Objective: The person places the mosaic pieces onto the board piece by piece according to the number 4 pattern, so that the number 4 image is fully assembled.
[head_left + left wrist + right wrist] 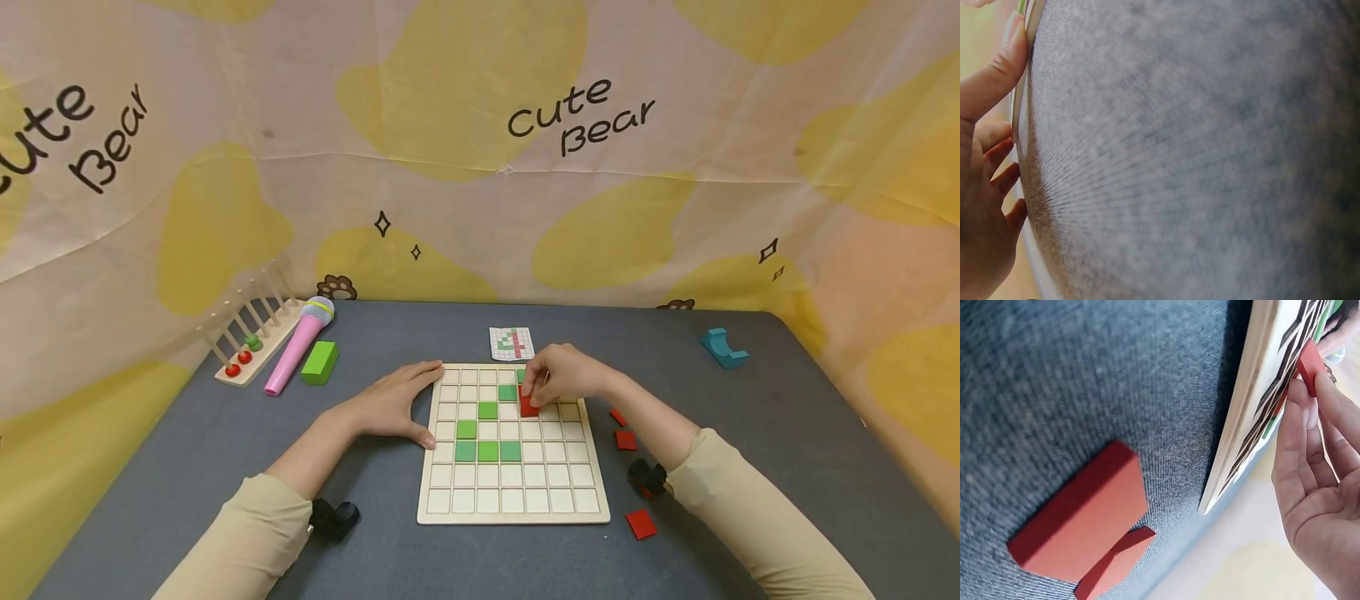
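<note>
A square wooden grid board [513, 517] lies on the table, with light and dark green tiles [487, 410] in some of its cells. My right hand [564, 372] is over the board's upper right part. Between thumb and fingertips it pinches a red tile [1311, 365], tilted in the right wrist view. Red [529, 407] also shows just below these fingers in the head view; the fingers hide part of the cells there. My left hand [392, 403] rests against the board's left edge, thumb and fingers spread apart, also seen in the left wrist view.
Several loose red tiles [641, 524] lie right of the board. A small pattern card [512, 343] is behind it. At the left are a green block [320, 363], a pink toy microphone [296, 353] and a pegged wooden rack [258, 354]. A blue curved block [723, 348] stands far right.
</note>
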`<state>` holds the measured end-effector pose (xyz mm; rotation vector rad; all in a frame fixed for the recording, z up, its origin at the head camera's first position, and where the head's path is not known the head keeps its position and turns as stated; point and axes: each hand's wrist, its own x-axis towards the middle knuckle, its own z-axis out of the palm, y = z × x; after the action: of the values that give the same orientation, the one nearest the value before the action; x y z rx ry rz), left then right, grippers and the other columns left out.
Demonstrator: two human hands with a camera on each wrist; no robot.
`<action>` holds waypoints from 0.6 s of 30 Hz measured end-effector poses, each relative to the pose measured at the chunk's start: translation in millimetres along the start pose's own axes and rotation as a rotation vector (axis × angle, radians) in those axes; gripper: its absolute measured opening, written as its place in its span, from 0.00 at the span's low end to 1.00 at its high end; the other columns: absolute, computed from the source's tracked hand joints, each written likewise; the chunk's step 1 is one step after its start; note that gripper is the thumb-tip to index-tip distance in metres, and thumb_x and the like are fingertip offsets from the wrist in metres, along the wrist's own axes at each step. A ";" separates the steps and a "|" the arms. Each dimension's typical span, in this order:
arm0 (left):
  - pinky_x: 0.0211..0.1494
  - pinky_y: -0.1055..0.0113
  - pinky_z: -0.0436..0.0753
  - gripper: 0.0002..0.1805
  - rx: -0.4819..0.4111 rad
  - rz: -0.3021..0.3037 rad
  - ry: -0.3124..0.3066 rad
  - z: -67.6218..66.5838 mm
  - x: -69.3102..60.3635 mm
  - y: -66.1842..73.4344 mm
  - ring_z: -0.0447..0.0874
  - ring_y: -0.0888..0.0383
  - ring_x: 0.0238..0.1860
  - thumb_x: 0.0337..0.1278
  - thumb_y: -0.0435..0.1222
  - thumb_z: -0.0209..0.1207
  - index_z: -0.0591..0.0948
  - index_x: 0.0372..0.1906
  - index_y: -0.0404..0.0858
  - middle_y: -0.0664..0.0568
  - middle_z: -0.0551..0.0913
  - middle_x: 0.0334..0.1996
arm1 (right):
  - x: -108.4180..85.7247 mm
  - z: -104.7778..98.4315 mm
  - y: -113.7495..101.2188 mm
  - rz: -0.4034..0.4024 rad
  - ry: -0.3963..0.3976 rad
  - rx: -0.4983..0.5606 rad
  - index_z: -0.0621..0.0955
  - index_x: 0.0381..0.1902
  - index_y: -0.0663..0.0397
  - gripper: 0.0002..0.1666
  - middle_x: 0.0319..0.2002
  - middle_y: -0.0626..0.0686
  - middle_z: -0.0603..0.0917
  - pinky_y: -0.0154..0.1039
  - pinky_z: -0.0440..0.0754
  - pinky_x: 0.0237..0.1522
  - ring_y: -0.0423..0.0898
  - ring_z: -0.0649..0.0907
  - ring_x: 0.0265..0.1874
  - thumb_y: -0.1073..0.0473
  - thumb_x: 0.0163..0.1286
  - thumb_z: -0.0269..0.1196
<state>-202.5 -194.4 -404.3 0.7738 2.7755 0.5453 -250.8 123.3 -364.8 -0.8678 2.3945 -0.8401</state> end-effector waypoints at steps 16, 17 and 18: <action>0.74 0.37 0.61 0.64 -0.001 -0.003 -0.010 0.6 2.2 -1.2 0.56 0.39 0.78 0.34 0.61 0.74 0.58 0.77 0.39 0.45 0.57 0.78 | 0.2 4.7 1.3 0.014 0.037 -0.061 0.88 0.29 0.51 0.04 0.22 0.45 0.87 0.34 0.77 0.32 0.37 0.80 0.21 0.64 0.55 0.73; 0.74 0.37 0.61 0.64 0.003 0.000 -0.008 0.5 2.1 -1.1 0.56 0.39 0.78 0.34 0.61 0.74 0.58 0.77 0.38 0.44 0.57 0.78 | 0.6 4.8 1.9 0.013 0.038 -0.062 0.88 0.29 0.51 0.04 0.22 0.45 0.87 0.33 0.77 0.32 0.36 0.80 0.21 0.64 0.55 0.72; 0.74 0.37 0.61 0.64 0.004 0.003 -0.006 0.4 2.0 -0.9 0.56 0.38 0.77 0.35 0.61 0.74 0.59 0.77 0.38 0.44 0.57 0.78 | 0.6 5.0 1.9 0.013 0.038 -0.063 0.88 0.29 0.52 0.03 0.22 0.46 0.87 0.33 0.77 0.32 0.36 0.80 0.21 0.64 0.55 0.72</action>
<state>-204.6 -193.9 -405.2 0.7797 2.7710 0.5369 -249.1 122.1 -369.8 -0.8674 2.4689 -0.7868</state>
